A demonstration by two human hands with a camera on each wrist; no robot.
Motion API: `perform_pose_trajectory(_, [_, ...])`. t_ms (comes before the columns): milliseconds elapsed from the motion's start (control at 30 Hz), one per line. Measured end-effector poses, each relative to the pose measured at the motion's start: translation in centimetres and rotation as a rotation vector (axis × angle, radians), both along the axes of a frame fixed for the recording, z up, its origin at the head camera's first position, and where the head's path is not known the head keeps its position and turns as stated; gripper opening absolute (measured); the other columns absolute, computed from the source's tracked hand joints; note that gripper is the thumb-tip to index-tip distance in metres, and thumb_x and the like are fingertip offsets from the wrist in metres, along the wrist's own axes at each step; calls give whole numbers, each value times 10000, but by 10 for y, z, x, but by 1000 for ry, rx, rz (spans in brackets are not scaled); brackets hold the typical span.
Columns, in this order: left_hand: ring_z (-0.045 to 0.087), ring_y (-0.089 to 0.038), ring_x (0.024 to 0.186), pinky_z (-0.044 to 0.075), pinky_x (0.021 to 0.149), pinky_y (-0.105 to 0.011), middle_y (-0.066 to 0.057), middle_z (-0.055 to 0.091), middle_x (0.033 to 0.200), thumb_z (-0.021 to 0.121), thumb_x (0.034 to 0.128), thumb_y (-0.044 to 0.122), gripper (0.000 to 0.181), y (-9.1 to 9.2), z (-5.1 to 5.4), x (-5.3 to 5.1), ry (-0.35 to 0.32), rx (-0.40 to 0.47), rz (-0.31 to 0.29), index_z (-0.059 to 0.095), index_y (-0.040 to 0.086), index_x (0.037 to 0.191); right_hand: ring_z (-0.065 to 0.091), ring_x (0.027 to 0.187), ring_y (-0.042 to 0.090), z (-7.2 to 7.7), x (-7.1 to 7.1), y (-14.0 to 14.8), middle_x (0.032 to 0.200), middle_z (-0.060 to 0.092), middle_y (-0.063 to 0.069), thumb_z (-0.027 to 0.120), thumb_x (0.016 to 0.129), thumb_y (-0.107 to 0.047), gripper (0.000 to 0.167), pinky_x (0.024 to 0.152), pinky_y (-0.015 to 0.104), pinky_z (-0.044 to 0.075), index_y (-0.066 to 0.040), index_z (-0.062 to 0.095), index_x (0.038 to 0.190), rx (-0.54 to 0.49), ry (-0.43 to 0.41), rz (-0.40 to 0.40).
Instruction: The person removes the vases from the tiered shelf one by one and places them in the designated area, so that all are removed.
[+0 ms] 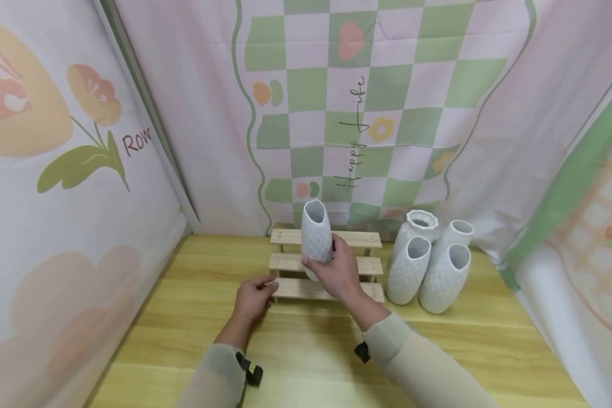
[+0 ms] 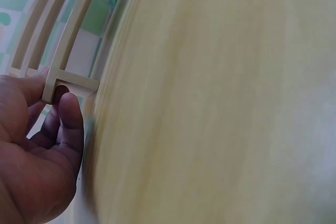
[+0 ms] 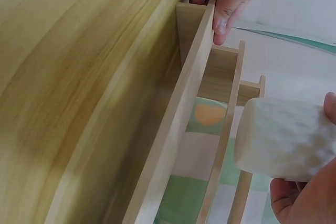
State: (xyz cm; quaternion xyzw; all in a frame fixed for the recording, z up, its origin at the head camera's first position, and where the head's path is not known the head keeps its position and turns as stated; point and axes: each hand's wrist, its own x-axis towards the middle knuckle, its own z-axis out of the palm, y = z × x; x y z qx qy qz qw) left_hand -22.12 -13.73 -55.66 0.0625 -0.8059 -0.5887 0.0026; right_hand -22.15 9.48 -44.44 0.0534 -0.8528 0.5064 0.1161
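Observation:
A white vase with a dimpled diamond texture and a slanted mouth is gripped by my right hand, thumb on its near side. It stands nearly upright in front of a three-step wooden rack. In the right wrist view the bottom of the vase is apart from the steps. At the rack's left end my left hand pinches the end of the lowest step. The left wrist view has the fingers of that hand curled around the corner of the rack.
Several more white vases stand grouped to the right of the rack, among them a textured vase and one with a scalloped rim. The wood-grain table is bordered by a printed checkered cloth behind and a flowered cloth at left.

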Motion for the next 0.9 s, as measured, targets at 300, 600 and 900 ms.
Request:
perform_pose_trajectory(300, [665, -196, 706, 584, 607, -324, -67, 719, 921, 761, 962, 294, 339, 2, 1, 1, 2, -2, 0, 744, 142, 1264, 637, 1140, 304, -7, 7, 12, 1240, 615, 73, 915, 787, -426, 881, 910, 528, 579, -109, 477, 1482, 22, -7, -27])
perform_pose_trajectory(600, [671, -197, 725, 588, 630, -337, -64, 727, 959, 759, 964, 303, 340, 0, -1, 1, -2, -1, 2, 743, 148, 1265, 634, 1066, 282, -10, 16, 20, 1218, 623, 70, 926, 769, -384, 875, 843, 477, 589, -113, 491, 1478, 23, 6, -41])
perform_pose_trajectory(900, [668, -203, 706, 582, 616, -337, -59, 727, 931, 761, 961, 292, 336, 0, 1, 2, -2, 6, -4, 743, 154, 1267, 629, 1119, 291, -13, 23, 26, 1261, 616, 80, 921, 782, -389, 836, 869, 486, 589, -113, 502, 1451, 33, 1, -38])
